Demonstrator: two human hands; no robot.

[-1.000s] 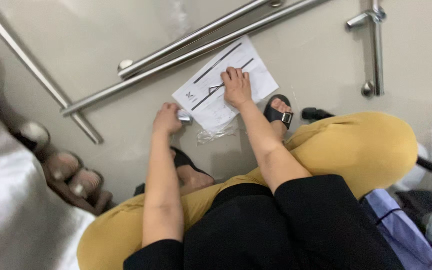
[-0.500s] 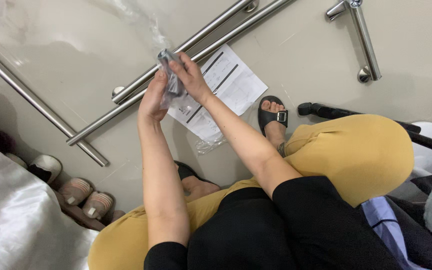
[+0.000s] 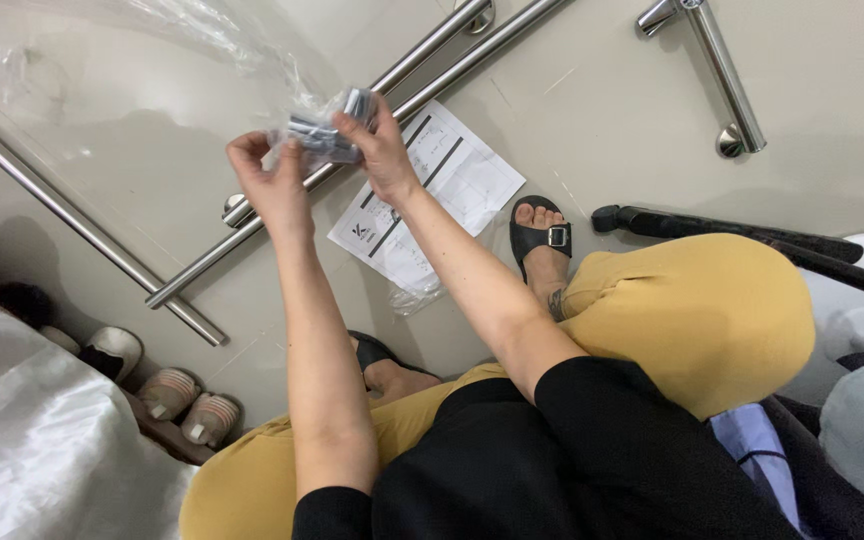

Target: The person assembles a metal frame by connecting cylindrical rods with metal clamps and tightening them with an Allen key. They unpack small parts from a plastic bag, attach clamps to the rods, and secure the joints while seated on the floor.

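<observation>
Clear plastic wrapped the small bag of metal fittings [image 3: 322,132] we held raised above the floor [image 3: 602,110]: our left hand [image 3: 267,180] pinched one end, our right hand [image 3: 377,150] gripped the other. Below lay a white printed instruction sheet [image 3: 432,200] beside steel rails [image 3: 422,70].

Soft, even indoor light; dull shadows spread over the pale floor [image 3: 632,120], glare streaks the steel bars [image 3: 432,70], and the edges blur slightly.

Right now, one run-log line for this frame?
left hand: pinching clear bag of metal parts | right hand: gripping same bag | instruction sheet: on floor | steel rails: beside sheet
</observation>
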